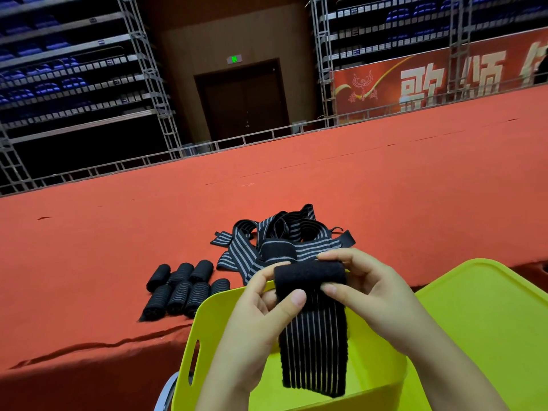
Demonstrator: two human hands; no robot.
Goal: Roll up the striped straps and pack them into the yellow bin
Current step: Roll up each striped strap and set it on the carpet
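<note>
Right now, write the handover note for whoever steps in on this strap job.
Left hand and right hand both pinch the top of one strap, its roll just begun, the tail hanging over the bin.
Seven rolls lie on the red surface left of the bin; loose straps are piled behind the hands.
Done: seven rolled. No rolls show in the bin.
Left: finish this roll, roll the pile, pack everything into the bin.

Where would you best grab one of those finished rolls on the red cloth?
Probably from above, fingers across the round middle of a rolled strap, pinching its curved sides. The rolls lie on their sides, packed close, so an outer one is easiest to reach.
</note>
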